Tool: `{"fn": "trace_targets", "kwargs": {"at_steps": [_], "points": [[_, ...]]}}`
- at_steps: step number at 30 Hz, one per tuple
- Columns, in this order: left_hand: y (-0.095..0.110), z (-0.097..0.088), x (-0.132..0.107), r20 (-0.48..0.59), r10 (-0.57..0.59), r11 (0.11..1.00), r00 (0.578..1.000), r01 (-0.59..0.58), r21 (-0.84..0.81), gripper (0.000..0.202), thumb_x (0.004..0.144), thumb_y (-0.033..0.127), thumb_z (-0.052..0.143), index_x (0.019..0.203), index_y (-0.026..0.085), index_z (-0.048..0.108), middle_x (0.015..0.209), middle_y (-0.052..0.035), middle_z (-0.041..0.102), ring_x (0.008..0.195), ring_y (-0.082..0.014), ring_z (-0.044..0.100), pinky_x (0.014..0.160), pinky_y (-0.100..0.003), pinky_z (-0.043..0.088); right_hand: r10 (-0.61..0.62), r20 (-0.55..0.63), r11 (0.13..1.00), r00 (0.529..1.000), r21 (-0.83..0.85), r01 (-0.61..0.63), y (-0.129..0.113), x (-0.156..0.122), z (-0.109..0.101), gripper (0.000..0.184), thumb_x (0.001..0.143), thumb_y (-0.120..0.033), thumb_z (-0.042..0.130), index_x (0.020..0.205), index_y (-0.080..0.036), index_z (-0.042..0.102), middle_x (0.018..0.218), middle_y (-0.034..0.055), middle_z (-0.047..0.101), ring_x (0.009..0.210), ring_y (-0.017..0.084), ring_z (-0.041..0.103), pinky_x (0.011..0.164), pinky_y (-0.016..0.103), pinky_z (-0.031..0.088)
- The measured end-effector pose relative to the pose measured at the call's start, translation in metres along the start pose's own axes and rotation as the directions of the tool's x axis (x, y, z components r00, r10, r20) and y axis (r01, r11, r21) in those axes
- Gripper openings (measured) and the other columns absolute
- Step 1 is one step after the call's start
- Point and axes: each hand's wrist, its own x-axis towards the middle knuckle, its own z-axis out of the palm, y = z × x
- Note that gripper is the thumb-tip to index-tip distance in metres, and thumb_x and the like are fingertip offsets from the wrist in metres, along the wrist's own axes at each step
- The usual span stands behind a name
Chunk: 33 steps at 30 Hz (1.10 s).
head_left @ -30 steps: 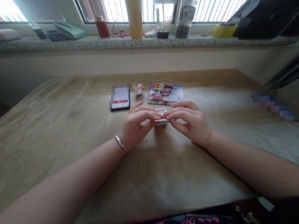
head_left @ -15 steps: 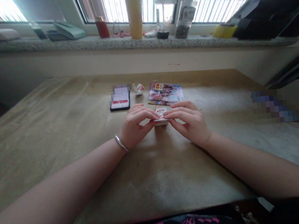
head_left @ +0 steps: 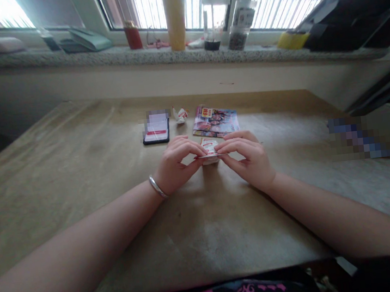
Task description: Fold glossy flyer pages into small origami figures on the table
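Between my two hands is a small white paper packet with red print, its near edge folded into a thin flat strip. My left hand pinches the left end of that edge between thumb and fingers; a silvery bangle circles the wrist. At the right end, the thumb and fingers of my right hand pinch the same edge. Just beyond the packet lie colourful printed leaflets, one over another. A crumpled white and red wrapper sits to their left, beside a phone with a lit screen.
The wooden table reaches to a wall below a granite windowsill. On the sill stand a red jar, a tall yellow cylinder, clear containers and a black bag. A blurred-out flat object lies at the right.
The packet's pinched edge has shifted slightly and more of its printed face shows. Both hands stay nearly in place, with small finger movements.
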Motion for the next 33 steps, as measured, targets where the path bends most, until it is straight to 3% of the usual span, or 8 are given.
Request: {"fn": "trace_targets", "kwargs": {"at_steps": [8, 12, 19, 27, 33], "points": [[-0.0018, -0.0005, -0.0009, 0.028, 0.010, 0.999, 1.000, -0.011, 0.047, 0.005, 0.084, 0.024, 0.064, 0.080, 0.021, 0.063, 0.083, -0.0007, 0.072, 0.080, -0.0138, 0.065, 0.094, -0.038, 0.044, -0.027, 0.016, 0.999, 1.000, -0.024, 0.027, -0.0015, -0.0003, -0.0006, 0.009, 0.082, -0.017, 0.064, 0.086, -0.025, 0.066, 0.088, 0.0005, 0.074, 0.095, 0.021, 0.064, 0.086, 0.040, 0.053], [-0.0028, -0.0005, -0.0010, 0.035, -0.004, 0.999, 0.999, 0.002, 0.044, 0.009, 0.085, 0.028, 0.063, 0.079, 0.021, 0.062, 0.083, -0.0011, 0.072, 0.079, -0.0138, 0.065, 0.094, -0.038, 0.044, 0.017, 0.020, 1.000, 1.000, 0.003, -0.017, -0.0003, -0.0018, -0.0006, 0.011, 0.080, -0.019, 0.064, 0.090, -0.025, 0.065, 0.089, 0.0015, 0.074, 0.097, 0.021, 0.063, 0.088, 0.041, 0.052], [-0.0042, 0.0001, -0.0009, 0.049, -0.035, 0.998, 0.998, 0.032, 0.059, 0.012, 0.085, 0.030, 0.062, 0.078, 0.021, 0.061, 0.081, -0.0010, 0.072, 0.077, -0.0143, 0.065, 0.095, -0.039, 0.043, 0.017, 0.024, 1.000, 1.000, 0.011, -0.017, -0.0002, -0.0016, 0.0000, 0.006, 0.082, -0.019, 0.062, 0.083, -0.025, 0.064, 0.088, 0.0003, 0.074, 0.094, 0.020, 0.064, 0.087, 0.041, 0.051], [-0.0025, 0.0000, -0.0003, 0.063, 0.035, 0.994, 0.997, -0.041, 0.098, 0.005, 0.082, 0.024, 0.065, 0.080, 0.021, 0.061, 0.079, 0.0009, 0.071, 0.075, -0.0134, 0.065, 0.094, -0.037, 0.043, -0.016, 0.029, 1.000, 0.999, -0.006, 0.016, -0.0027, -0.0005, 0.0000, 0.007, 0.082, -0.017, 0.063, 0.083, -0.025, 0.064, 0.087, 0.0003, 0.074, 0.092, 0.020, 0.064, 0.086, 0.040, 0.052], [-0.0014, -0.0005, 0.0001, 0.056, 0.035, 0.993, 0.998, -0.040, 0.108, 0.007, 0.083, 0.024, 0.064, 0.077, 0.021, 0.060, 0.078, 0.0015, 0.071, 0.074, -0.0127, 0.064, 0.093, -0.036, 0.043, 0.062, 0.032, 0.998, 0.998, 0.008, -0.062, -0.0035, -0.0021, 0.0005, 0.013, 0.079, -0.018, 0.063, 0.090, -0.025, 0.062, 0.090, 0.0019, 0.073, 0.096, 0.021, 0.062, 0.086, 0.040, 0.052]]}}
